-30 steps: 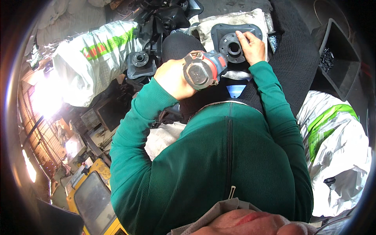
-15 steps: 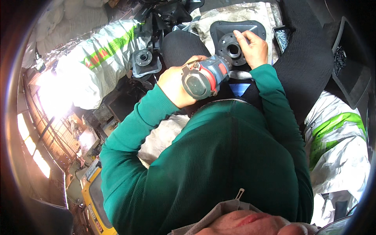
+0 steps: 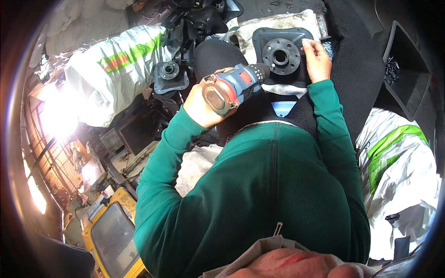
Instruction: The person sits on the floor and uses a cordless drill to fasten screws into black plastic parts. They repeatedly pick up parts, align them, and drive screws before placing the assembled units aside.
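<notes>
My left hand (image 3: 199, 105) is closed round a blue-and-red cordless drill (image 3: 238, 83), its black chuck pointing at the left side of a round flange. That flange (image 3: 281, 56), with a centre hole and small holes round it, stands on a square black plastic part (image 3: 264, 36). The part lies on a pale cloth (image 3: 300, 21) between my legs. By the part's right edge is my right hand (image 3: 317, 62), its thumb and fingertips pinched together. Whatever is in that pinch is too small to make out.
Several black flanged parts lie at the left, one (image 3: 168, 74) beside a white sack (image 3: 134, 60). Small screws (image 3: 330, 47) sit past my right hand. A black bin (image 3: 410, 76) with dark screws stands at the right, above another sack (image 3: 394, 162). A yellow-framed machine (image 3: 132, 245) is lower left.
The drill has drawn back to the left, uncovering more of the flange. My right hand has left the flange and shifted right, to the part's edge.
</notes>
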`<state>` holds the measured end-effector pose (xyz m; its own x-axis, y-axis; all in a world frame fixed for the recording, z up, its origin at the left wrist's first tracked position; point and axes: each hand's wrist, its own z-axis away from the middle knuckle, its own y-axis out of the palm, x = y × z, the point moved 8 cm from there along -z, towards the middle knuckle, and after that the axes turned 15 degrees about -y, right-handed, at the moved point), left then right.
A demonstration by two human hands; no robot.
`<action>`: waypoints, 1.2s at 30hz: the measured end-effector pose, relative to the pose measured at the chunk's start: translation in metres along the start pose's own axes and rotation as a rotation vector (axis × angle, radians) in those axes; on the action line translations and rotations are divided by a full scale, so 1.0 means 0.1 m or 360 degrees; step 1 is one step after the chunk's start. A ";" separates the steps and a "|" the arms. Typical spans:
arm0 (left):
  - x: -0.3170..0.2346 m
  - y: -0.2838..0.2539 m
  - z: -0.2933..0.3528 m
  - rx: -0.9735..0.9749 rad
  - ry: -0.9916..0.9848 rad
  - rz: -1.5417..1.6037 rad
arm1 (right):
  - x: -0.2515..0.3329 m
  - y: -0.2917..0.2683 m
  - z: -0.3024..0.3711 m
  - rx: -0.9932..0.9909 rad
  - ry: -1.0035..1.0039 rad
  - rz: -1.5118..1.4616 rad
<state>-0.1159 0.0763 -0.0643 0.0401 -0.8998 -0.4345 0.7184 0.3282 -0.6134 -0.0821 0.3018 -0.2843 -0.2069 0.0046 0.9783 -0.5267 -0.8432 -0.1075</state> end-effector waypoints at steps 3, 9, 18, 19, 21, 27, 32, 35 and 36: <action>0.16 0.05 -0.04 -0.0064 0.0099 -0.0257 | -0.02 0.01 0.09 0.0110 -0.0030 0.0080; 0.15 0.04 -0.04 -0.0057 0.0097 -0.0283 | 0.07 0.24 0.11 0.0348 -0.0069 0.0146; 0.11 -0.02 -0.04 -0.0074 0.0071 -0.0317 | -0.47 0.39 0.11 0.0171 0.0130 -0.0525; 0.11 -0.03 -0.04 -0.0083 0.0062 -0.0354 | -0.46 0.41 0.12 0.0173 0.0152 -0.0554; 0.11 -0.02 -0.05 -0.0077 0.0088 -0.0400 | -0.44 0.44 0.16 0.0175 0.0196 -0.0610; 0.04 -0.02 -0.05 -0.0054 0.0236 -0.0384 | -0.34 0.40 0.18 0.0055 0.0050 -0.0430; 0.05 -0.02 -0.08 -0.0016 0.0204 -0.0433 | -0.49 0.55 0.19 0.0158 0.0138 -0.0756; 0.03 -0.05 -0.06 -0.0059 0.0282 -0.0478 | -0.56 0.57 0.18 0.0141 0.0210 -0.0845; 0.03 -0.05 -0.05 -0.0051 0.0266 -0.0457 | -0.57 0.57 0.18 0.0127 0.0226 -0.0865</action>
<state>-0.1230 0.0729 -0.0659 -0.2772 -0.8980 -0.3418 0.6617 0.0795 -0.7455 -0.0850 0.2435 -0.3433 -0.0352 0.5168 0.8554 -0.5258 -0.7375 0.4239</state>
